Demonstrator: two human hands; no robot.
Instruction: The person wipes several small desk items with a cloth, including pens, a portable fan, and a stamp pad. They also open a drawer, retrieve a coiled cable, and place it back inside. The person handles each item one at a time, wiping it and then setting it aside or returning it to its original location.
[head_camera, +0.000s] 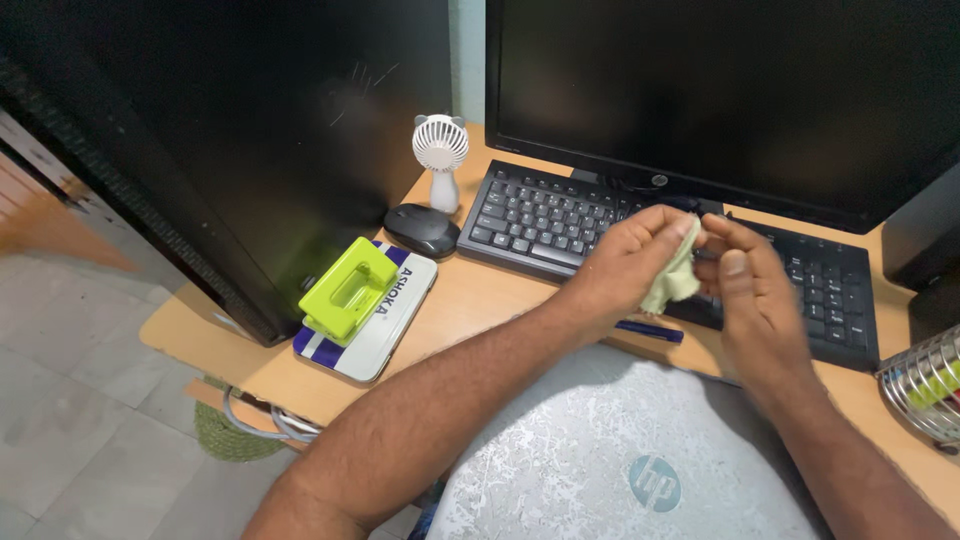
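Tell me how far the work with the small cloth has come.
Nothing shows as finished. In hand: left hand and right hand pinch a pale green cloth above the black keyboard. The cloth touches neither keyboard nor monitor.

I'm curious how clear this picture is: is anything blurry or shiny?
Head view: the right hand is smeared by motion blur, the left hand less so; the pale cloth between them is soft-edged; faint glare streaks mark the dark computer case; the fan and keyboard look sharp.
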